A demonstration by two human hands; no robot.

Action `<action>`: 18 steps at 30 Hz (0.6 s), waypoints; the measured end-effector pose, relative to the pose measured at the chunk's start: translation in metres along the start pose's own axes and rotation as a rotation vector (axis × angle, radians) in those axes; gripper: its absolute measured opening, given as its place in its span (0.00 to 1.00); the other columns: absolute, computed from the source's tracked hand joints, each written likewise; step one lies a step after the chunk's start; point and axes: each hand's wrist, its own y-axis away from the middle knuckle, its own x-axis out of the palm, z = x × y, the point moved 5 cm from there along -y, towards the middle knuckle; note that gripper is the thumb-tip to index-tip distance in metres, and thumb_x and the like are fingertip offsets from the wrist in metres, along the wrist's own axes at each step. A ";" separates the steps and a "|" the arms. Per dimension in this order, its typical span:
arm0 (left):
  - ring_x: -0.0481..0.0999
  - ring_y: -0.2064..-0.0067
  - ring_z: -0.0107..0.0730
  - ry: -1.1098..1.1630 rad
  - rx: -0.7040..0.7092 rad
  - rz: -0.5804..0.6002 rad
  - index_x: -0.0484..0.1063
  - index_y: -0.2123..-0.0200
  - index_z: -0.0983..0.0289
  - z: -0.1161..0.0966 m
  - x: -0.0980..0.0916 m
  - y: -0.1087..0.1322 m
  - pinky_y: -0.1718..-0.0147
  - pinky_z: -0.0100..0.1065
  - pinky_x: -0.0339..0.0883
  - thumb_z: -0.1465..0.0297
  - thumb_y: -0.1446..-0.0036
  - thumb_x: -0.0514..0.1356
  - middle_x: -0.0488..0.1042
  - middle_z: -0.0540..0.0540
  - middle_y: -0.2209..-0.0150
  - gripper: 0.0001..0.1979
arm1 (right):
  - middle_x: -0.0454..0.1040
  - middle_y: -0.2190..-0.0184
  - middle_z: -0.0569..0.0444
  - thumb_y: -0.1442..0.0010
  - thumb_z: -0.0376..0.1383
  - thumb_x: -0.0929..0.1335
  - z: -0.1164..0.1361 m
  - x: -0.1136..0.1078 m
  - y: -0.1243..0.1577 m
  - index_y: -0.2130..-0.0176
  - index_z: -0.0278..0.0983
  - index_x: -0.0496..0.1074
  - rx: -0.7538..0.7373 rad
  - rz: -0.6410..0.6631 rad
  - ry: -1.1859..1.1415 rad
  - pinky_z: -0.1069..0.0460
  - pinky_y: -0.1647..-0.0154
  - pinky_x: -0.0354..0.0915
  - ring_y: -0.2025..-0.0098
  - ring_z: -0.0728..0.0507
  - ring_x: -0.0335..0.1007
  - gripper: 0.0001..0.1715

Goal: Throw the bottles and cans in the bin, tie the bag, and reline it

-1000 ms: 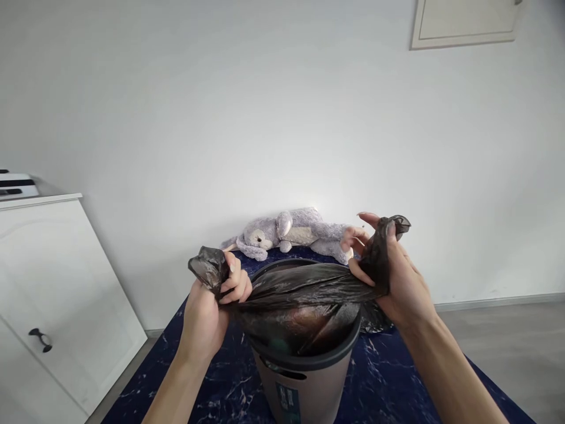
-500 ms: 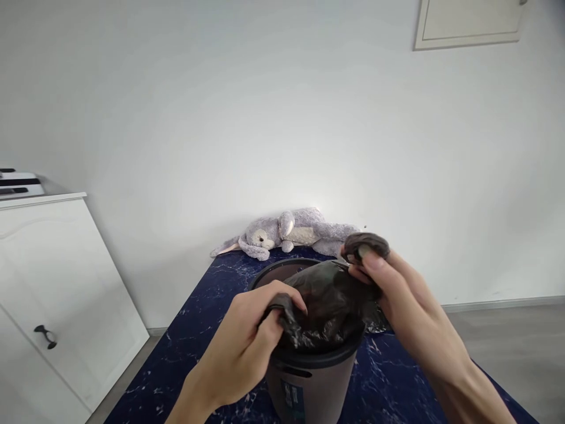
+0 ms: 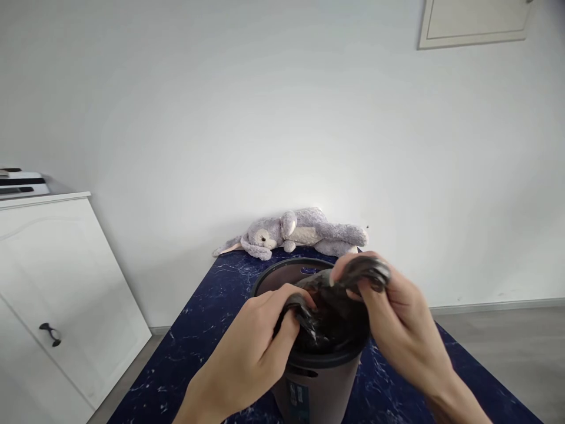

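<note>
The black plastic bag (image 3: 338,324) sits in the mouth of the bin (image 3: 329,388), thin, glossy and crumpled, its ends raised to the hands. The person's left hand (image 3: 251,347) pinches one gathered end between thumb and fingers; the right hand (image 3: 399,321) pinches another. The round, brownish bin has a dark rim and stands on a blue marble-patterned table (image 3: 207,324), before a fuzzy grey plush rabbit (image 3: 304,232). A second ago the hands were wider apart, stretching the bag across
</note>
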 end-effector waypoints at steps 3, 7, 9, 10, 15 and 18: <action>0.72 0.64 0.39 0.080 0.010 -0.092 0.71 0.58 0.55 -0.005 -0.006 0.003 0.67 0.36 0.63 0.54 0.22 0.43 0.74 0.53 0.65 0.21 | 0.65 0.74 0.59 0.22 0.46 0.59 0.000 0.011 0.000 0.67 0.41 0.64 0.077 0.071 0.111 0.52 0.76 0.55 0.74 0.48 0.56 0.22; 0.65 0.70 0.36 0.108 0.098 -0.165 0.69 0.61 0.55 -0.014 -0.005 0.012 0.70 0.36 0.62 0.56 0.22 0.43 0.68 0.51 0.70 0.20 | 0.66 0.75 0.60 0.22 0.44 0.58 0.004 0.027 0.000 0.67 0.42 0.61 0.086 0.194 0.120 0.52 0.74 0.56 0.74 0.48 0.58 0.20; 0.65 0.72 0.36 0.105 0.102 -0.199 0.69 0.60 0.54 -0.014 -0.003 0.019 0.71 0.35 0.62 0.58 0.22 0.44 0.68 0.50 0.71 0.18 | 0.69 0.72 0.58 0.22 0.43 0.57 0.009 0.032 0.001 0.66 0.41 0.62 0.069 0.247 0.142 0.51 0.70 0.60 0.72 0.47 0.63 0.19; 0.66 0.71 0.36 0.083 0.099 -0.230 0.70 0.58 0.54 -0.013 -0.004 0.023 0.71 0.35 0.63 0.59 0.22 0.45 0.69 0.51 0.70 0.16 | 0.72 0.69 0.57 0.22 0.42 0.57 0.012 0.033 0.001 0.64 0.42 0.64 0.059 0.269 0.149 0.51 0.67 0.63 0.69 0.46 0.67 0.18; 0.76 0.57 0.42 -0.134 0.256 -0.308 0.70 0.49 0.51 -0.029 -0.010 0.034 0.61 0.36 0.74 0.72 0.27 0.51 0.76 0.55 0.57 0.12 | 0.77 0.50 0.49 0.35 0.38 0.68 0.026 0.033 0.008 0.40 0.45 0.67 -0.018 0.365 0.244 0.44 0.48 0.74 0.49 0.37 0.75 0.25; 0.74 0.45 0.45 -0.309 0.283 -0.332 0.73 0.52 0.51 -0.045 -0.007 0.034 0.51 0.39 0.77 0.76 0.32 0.54 0.73 0.56 0.48 0.14 | 0.75 0.50 0.46 0.43 0.36 0.73 0.022 0.039 0.018 0.36 0.41 0.66 -0.150 0.447 0.398 0.40 0.45 0.76 0.47 0.34 0.74 0.37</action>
